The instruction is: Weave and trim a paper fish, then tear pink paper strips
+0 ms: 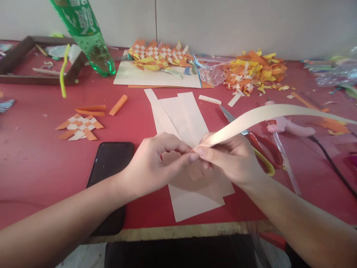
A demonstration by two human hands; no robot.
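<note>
Over the middle of the red table, my left hand point(164, 158) and my right hand point(230, 156) meet fingertip to fingertip. Both pinch one end of a long cream paper strip point(251, 116), whose free length arcs up and away to the right. Beneath my hands lie several cream paper sheets and strips point(192, 201), partly covered by my fingers. A woven orange and white paper piece point(80, 126) rests left of my left hand, with a folded orange strip point(118, 105) close by. Scissors point(262, 149) with red and yellow handles lie partly behind my right hand.
A black phone point(111, 163) sits under my left forearm. Behind stand a green bottle point(89, 41), a dark frame point(16, 78), woven paper fish point(158, 56) and a heap of orange and yellow paper pieces point(253, 72). A pink glue gun point(290, 126) with a cord lies right.
</note>
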